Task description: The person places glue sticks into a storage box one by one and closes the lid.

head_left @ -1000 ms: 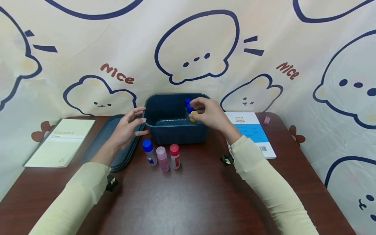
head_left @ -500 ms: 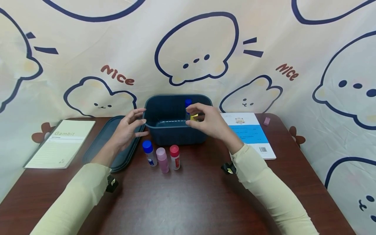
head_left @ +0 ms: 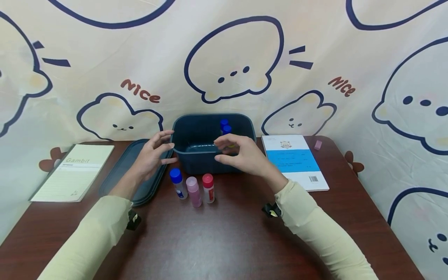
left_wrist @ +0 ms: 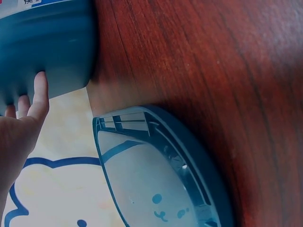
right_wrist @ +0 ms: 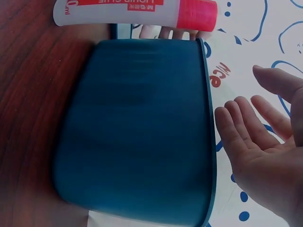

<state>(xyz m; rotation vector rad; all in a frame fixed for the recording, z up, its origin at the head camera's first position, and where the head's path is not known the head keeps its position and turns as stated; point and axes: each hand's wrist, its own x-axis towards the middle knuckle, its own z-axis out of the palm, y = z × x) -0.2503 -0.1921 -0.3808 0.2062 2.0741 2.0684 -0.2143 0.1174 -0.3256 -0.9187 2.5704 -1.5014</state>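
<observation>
A dark teal plastic bin [head_left: 199, 163] stands at the back of the table. My left hand [head_left: 150, 155] rests its fingertips against the bin's left end, fingers extended, as the left wrist view also shows. Over the front rim hovers my right hand [head_left: 246, 155], fingers parted and holding nothing; the right wrist view shows its bare palm [right_wrist: 265, 161]. Inside the bin at the right are blue-capped bottles [head_left: 227, 129], with a yellow cap mostly hidden behind my right fingers. In front of the bin stand a blue-capped bottle [head_left: 178, 184], a pink bottle [head_left: 194, 192] and a red-capped liquid glue bottle [head_left: 208, 189].
The bin's teal lid [head_left: 117, 181] lies left of it, partly under my left forearm. A Gambit notebook [head_left: 75, 171] is at the far left. On the right lie a blue-and-white booklet [head_left: 292, 159] and a small pink block [head_left: 317, 145]. A printed cloth hangs behind.
My right hand has drawn back from the bottle caps inside the bin, toward the front rim, its fingers parting. The left hand and the three bottles in front stay put.
</observation>
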